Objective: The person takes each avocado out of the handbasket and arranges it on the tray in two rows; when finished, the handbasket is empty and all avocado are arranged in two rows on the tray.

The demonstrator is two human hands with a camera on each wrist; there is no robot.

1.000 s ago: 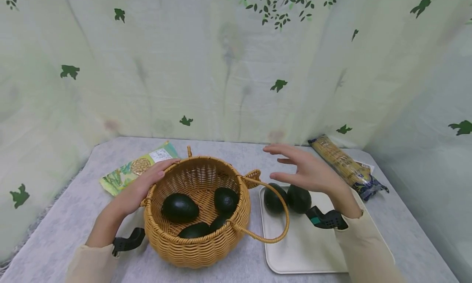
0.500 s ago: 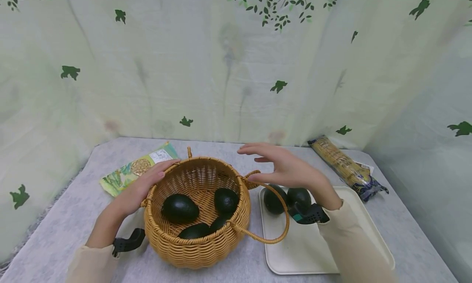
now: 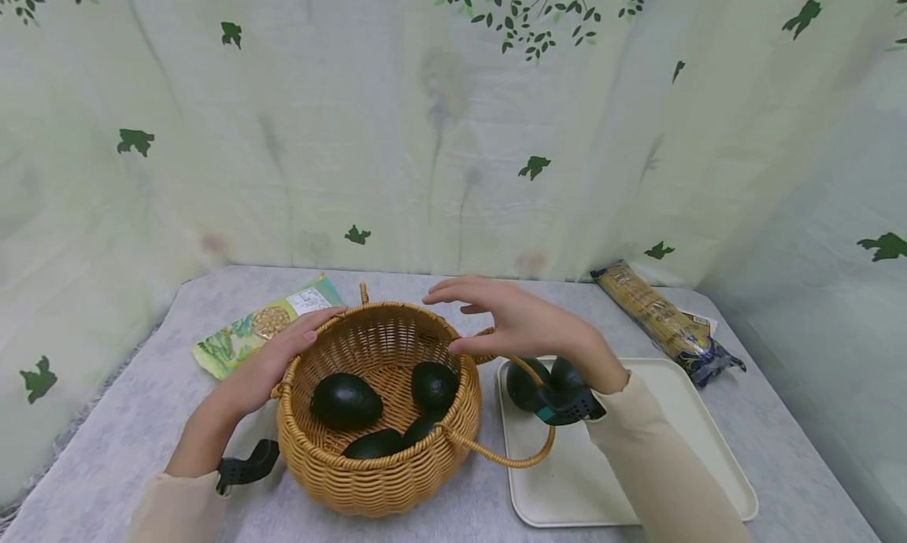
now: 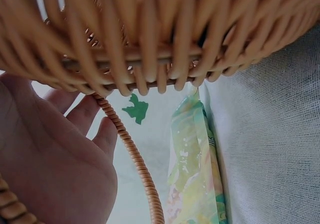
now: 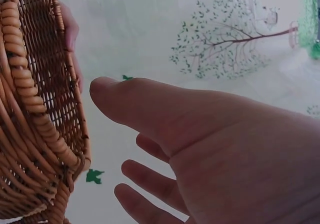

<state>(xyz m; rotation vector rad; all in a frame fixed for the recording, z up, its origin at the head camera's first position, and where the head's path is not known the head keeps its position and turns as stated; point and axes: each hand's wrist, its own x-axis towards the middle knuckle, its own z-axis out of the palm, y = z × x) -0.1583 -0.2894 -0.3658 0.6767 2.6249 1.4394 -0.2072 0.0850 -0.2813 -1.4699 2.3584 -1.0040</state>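
A round wicker basket stands on the table with several dark green avocados inside. My left hand holds its left rim, one digit over the edge and others along the outside. In the left wrist view, fingers show beside the wicker and a thin handle loop. My right hand hovers at the basket's right rim, thumb tip by the edge, fingers spread and holding nothing. The right wrist view shows a gap between thumb and fingers. Two more avocados lie on the tray, partly covered by the right wrist.
The cream tray lies right of the basket, and another handle loop reaches over its edge. Behind left lies a green and yellow food bag. A pack of noodles lies at the back right, before a leaf-printed curtain.
My right hand has moved left from above the tray to the basket's right rim, fingers still spread. The left hand and the basket have stayed in place.
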